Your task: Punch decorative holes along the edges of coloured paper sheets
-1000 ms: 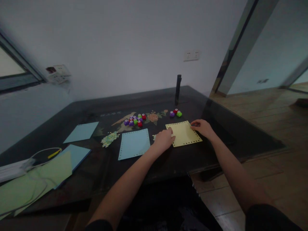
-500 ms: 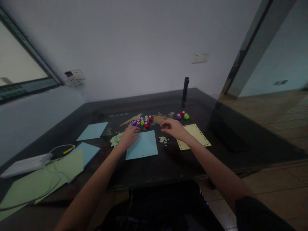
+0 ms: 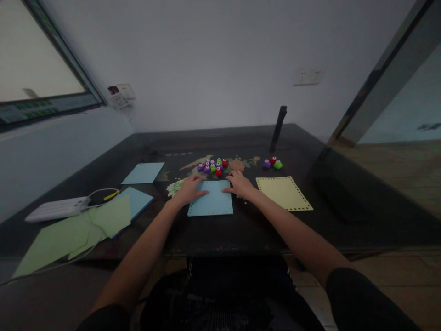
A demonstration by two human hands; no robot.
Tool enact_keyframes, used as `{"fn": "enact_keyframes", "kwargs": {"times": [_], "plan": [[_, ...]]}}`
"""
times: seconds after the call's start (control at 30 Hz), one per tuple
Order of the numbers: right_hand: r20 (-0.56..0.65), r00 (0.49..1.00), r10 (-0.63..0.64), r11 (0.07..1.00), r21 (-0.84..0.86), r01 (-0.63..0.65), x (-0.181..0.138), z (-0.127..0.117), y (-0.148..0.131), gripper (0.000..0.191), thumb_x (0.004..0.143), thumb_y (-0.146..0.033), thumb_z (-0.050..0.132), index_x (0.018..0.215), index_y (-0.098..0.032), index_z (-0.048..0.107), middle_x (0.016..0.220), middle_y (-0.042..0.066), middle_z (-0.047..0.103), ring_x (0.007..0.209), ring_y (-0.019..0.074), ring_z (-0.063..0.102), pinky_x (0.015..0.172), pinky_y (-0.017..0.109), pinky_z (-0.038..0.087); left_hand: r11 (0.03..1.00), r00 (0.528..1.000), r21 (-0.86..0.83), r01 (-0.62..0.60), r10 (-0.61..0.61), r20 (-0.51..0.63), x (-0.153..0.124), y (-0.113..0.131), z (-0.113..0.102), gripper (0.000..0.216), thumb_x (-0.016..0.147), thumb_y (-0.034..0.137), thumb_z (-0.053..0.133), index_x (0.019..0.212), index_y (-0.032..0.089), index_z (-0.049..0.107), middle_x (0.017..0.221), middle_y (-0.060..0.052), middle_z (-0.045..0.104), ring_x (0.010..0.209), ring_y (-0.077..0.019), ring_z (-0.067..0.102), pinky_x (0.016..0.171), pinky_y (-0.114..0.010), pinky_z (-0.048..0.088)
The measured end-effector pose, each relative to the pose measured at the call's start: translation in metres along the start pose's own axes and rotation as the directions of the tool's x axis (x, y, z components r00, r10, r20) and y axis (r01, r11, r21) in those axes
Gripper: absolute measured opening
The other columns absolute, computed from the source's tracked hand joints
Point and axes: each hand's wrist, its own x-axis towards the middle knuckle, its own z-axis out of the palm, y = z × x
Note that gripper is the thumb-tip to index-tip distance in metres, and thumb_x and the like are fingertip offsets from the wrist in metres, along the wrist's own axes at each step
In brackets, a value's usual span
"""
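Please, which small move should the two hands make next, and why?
Perhaps the left hand and right hand should gently adjust the blue sheet between them: it lies flat, and the hands are at its opposite side edges, so they could guide it evenly.

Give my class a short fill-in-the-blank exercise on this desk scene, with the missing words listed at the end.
1. The left hand and right hand are at opposite sides of a dotted-edge sheet coloured ____.
2. The other dotted-edge sheet, beyond the right hand, is coloured ____.
3. The smaller toy group has one purple, one red and one ____ piece.
4. The larger toy group lies to the ____ of the smaller one.

Missing words: blue; yellow; green; left.
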Motion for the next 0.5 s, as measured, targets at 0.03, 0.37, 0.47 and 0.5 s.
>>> {"fn": "enact_keyframes", "kwargs": {"times": [0.03,0.37,0.47,0.5], "plan": [[0.001,1.0,-0.003,1.0,0.0,0.003,0.0,0.0,0.0,0.054,0.075,-0.046,0.066,0.115,-0.009,0.061,0.117,0.018,0.054,0.115,0.0309,0.043,0.094,0.041,0.039,1.0,1.0,0.006,-0.015,0.015,-0.007,0.0,0.0,0.0,0.056,0.076,0.05,0.06,0.118,0.013,0.057,0.117,-0.016,0.054,0.109,-0.0295,0.051,0.096,-0.04,0.039],[-0.085,0.996,0.028,0.999,0.037,-0.025,-0.005,-0.003,-0.008,0.043,0.072,-0.041,0.071,0.107,-0.018,0.063,0.111,0.011,0.056,0.108,0.0259,0.049,0.086,0.036,0.043,0.999,0.999,0.013,-0.047,0.047,-0.027,-0.001,0.001,-0.001,0.051,0.076,0.049,0.059,0.114,0.014,0.059,0.112,-0.015,0.056,0.102,-0.0281,0.054,0.092,-0.04,0.041],[-0.115,0.993,0.03,0.997,0.072,-0.022,-0.005,-0.004,-0.011,0.039,0.069,-0.035,0.074,0.103,-0.019,0.061,0.109,0.008,0.057,0.107,0.0244,0.049,0.084,0.034,0.043,0.999,0.999,-0.021,-0.042,0.042,-0.027,-0.003,0.005,-0.005,0.05,0.075,0.047,0.061,0.113,0.014,0.059,0.11,-0.014,0.057,0.099,-0.0273,0.055,0.091,-0.04,0.041],[-0.121,0.992,0.035,0.996,0.088,-0.025,-0.005,-0.004,-0.012,0.038,0.069,-0.032,0.074,0.101,-0.019,0.06,0.107,0.008,0.058,0.105,0.0237,0.05,0.082,0.033,0.042,0.999,0.999,-0.035,-0.041,0.04,-0.033,-0.003,0.006,-0.006,0.049,0.075,0.046,0.062,0.112,0.014,0.059,0.109,-0.014,0.057,0.099,-0.0272,0.055,0.09,-0.04,0.042]]}}
